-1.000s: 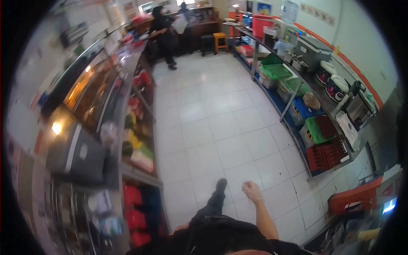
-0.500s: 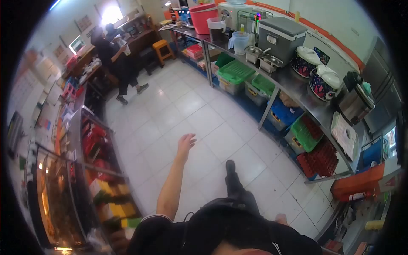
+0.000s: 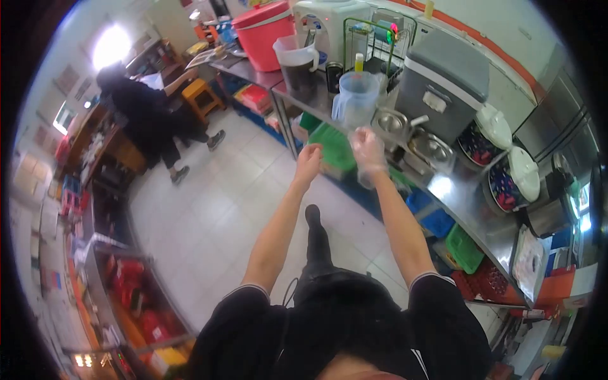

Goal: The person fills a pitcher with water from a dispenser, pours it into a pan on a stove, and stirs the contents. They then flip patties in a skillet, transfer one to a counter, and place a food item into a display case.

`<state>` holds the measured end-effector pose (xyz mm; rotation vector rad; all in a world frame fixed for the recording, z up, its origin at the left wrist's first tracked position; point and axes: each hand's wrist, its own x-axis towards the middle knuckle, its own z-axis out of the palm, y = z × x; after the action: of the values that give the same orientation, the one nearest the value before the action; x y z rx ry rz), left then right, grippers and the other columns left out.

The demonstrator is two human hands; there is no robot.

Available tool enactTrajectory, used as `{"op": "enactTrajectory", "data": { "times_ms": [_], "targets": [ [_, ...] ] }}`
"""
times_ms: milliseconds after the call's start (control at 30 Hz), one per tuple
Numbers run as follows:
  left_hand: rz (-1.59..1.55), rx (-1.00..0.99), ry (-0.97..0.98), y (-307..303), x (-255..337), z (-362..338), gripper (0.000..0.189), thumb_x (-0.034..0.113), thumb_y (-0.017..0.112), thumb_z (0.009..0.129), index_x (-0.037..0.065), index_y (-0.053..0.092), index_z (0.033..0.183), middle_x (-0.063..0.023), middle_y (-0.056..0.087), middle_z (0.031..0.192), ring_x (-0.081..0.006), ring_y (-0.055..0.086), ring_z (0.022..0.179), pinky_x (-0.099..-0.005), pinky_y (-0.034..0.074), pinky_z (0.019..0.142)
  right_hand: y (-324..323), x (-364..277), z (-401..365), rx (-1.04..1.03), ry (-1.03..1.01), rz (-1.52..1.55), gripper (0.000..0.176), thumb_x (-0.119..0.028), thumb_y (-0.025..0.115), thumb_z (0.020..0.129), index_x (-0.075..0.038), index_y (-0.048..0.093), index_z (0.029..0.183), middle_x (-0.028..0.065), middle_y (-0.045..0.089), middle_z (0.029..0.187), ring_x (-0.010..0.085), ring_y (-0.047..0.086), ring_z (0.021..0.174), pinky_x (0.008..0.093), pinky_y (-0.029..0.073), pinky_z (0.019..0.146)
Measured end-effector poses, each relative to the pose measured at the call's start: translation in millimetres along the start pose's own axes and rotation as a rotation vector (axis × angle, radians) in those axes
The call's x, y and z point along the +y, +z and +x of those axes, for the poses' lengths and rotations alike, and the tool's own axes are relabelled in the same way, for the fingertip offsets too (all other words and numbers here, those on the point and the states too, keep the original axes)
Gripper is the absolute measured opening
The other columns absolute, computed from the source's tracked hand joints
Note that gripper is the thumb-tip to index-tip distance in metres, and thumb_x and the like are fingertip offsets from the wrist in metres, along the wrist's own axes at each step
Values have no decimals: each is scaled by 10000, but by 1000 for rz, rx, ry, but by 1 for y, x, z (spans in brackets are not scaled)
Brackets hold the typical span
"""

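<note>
My left hand is bare and held out in front of me, its fingers curled together with nothing visible in them. Loose clear plastic, like a disposable glove, covers my right hand. The right fingers are bunched together and somewhat blurred, with no object showing in them. Just beyond them, a translucent bluish jug stands on the metal counter, and the fingertips overlap its base in this view. Beside it are metal pans.
A grey cool box, patterned pots with white lids, a jug of dark liquid and a red bucket line the counter. Green-lidded bins sit below. Another person stands at the far left by an orange stool.
I have moved forward and turned toward the counter. My right hand has risen from low at my side to beside my left hand. The other person has turned and extended an arm.
</note>
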<state>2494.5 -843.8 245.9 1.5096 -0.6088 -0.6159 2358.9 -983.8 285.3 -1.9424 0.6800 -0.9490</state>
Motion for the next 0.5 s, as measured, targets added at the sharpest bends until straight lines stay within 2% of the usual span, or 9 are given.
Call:
{"op": "enactTrajectory", "data": {
  "times_ms": [67, 100, 167, 200, 267, 300, 367, 467, 500],
  "targets": [
    [76, 5, 83, 11, -8, 104, 319, 235, 488, 978, -5, 544, 1180, -104, 622, 1125, -197, 589, 1028, -302, 450, 881, 43, 4, 86, 468, -11, -409, 352, -329, 653, 832, 6, 641, 939, 185, 671, 867, 331, 650, 811, 390, 504, 743],
    [57, -6, 122, 19, -9, 142, 336, 261, 480, 983, -11, 551, 1168, -109, 622, 1123, -207, 579, 1049, -307, 440, 898, 60, 5, 112, 489, 17, -430, 352, -329, 653, 832, 6, 641, 939, 185, 671, 867, 331, 650, 811, 390, 504, 743],
    [56, -77, 241, 35, -43, 227, 399, 332, 451, 998, -15, 567, 1156, -122, 622, 1115, -213, 567, 1080, -327, 431, 918, 82, 6, 160, 296, 503, -221, 401, -363, 677, 806, 11, 632, 944, 208, 651, 840, 370, 640, 829, 411, 500, 738],
    [47, -114, 213, 38, -39, 249, 399, 332, 451, 998, -15, 567, 1156, -122, 622, 1115, -213, 567, 1080, -327, 431, 918, 94, 24, 177, 313, 540, -243, 401, -363, 677, 806, 11, 632, 944, 208, 651, 840, 370, 640, 829, 411, 500, 738],
    [102, -352, 65, 31, -17, 250, 372, 301, 466, 993, -6, 556, 1183, -157, 640, 1095, -251, 600, 1018, -353, 452, 879, 120, 52, 175, 564, 241, -266, 284, -248, 634, 824, 16, 617, 928, 139, 650, 716, 249, 622, 613, 382, 488, 609],
    [100, -390, 43, 32, -21, 260, 372, 301, 466, 993, -6, 556, 1183, -157, 640, 1095, -251, 600, 1018, -353, 452, 879, 123, 46, 184, 583, 274, -287, 284, -248, 634, 824, 16, 617, 928, 139, 650, 716, 249, 622, 613, 382, 488, 609],
    [174, -496, 416, 35, -32, 259, 276, 213, 516, 967, -2, 584, 1127, -205, 650, 992, -312, 624, 865, -360, 477, 779, 120, 12, 191, 811, 345, 225, 222, -184, 627, 804, 16, 608, 898, 96, 631, 690, 173, 586, 569, 331, 462, 545],
    [204, -723, 167, 32, -34, 265, 168, 116, 558, 928, -3, 612, 1034, -232, 625, 893, -364, 598, 749, -363, 476, 691, 114, 1, 193, 904, 386, -66, 217, -117, 630, 790, 9, 627, 966, 68, 640, 804, 152, 579, 693, 313, 465, 635],
    [142, -712, 133, 33, -38, 268, 125, 74, 568, 911, -5, 629, 986, -229, 613, 843, -361, 591, 719, -358, 467, 662, 111, 13, 183, 843, 317, -163, 221, -59, 645, 754, -5, 618, 966, 58, 623, 795, 151, 569, 668, 306, 459, 634]
  ]
}}
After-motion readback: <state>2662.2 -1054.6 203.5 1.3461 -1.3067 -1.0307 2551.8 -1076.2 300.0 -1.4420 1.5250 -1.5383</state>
